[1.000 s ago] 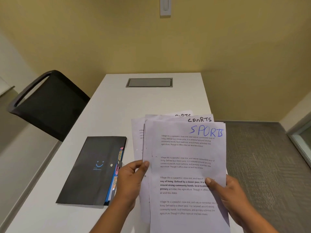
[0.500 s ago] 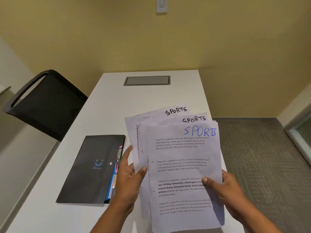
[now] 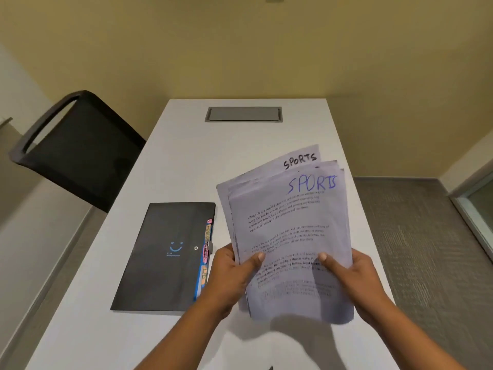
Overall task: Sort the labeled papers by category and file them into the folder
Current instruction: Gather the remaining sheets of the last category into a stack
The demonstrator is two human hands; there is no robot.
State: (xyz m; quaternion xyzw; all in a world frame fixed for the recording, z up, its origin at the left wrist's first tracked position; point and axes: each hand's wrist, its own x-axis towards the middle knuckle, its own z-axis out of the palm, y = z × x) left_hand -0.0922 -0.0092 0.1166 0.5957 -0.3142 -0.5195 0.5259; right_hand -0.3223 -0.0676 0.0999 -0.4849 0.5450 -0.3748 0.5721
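Note:
Both hands hold a stack of white printed papers (image 3: 288, 225) above the table, the sheets tilted to the right. The top sheet is labeled SPORTS in blue and a sheet behind it shows SPORTS in black. My left hand (image 3: 229, 279) grips the stack's left edge with the thumb on the front. At the right edge, my right hand (image 3: 357, 281) grips the same way. A black folder (image 3: 162, 257) with a blue smiley and coloured index tabs along its right side lies flat on the table, left of the papers.
The white table (image 3: 186, 161) has a grey cable hatch (image 3: 243, 114) near its far end. A black chair (image 3: 77, 145) stands at the left. Grey carpet (image 3: 416, 236) lies to the right, with a yellow wall behind.
The fanned sheets have been pushed closer together into one stack and tilted right. My left hand went from a loose hold with spread fingers to a grip on the edge.

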